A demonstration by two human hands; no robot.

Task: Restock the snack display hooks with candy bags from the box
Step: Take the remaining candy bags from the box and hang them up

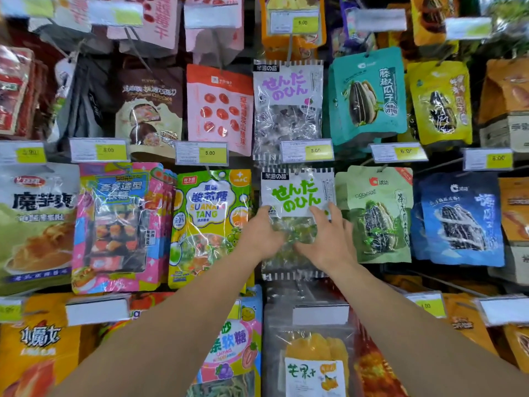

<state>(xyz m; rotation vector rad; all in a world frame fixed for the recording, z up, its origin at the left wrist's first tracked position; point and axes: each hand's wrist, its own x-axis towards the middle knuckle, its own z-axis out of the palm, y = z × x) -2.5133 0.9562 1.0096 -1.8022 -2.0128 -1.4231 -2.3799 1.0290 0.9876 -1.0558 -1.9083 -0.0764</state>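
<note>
A shop: snack bags (219,109) hang in rows on display hooks behind yellow price tags (209,153).

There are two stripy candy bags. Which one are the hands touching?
The lower bag with green writing; both hands rest on it. The purple-lettered bag hangs above, untouched.

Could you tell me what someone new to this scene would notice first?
Both hands meet at the centre of the display: the left hand and right hand rest on a clear candy bag with green lettering hanging in the middle row. Directly above hangs its twin with purple lettering. Yellow price tags line the rails between rows of bright snack packets.
</note>
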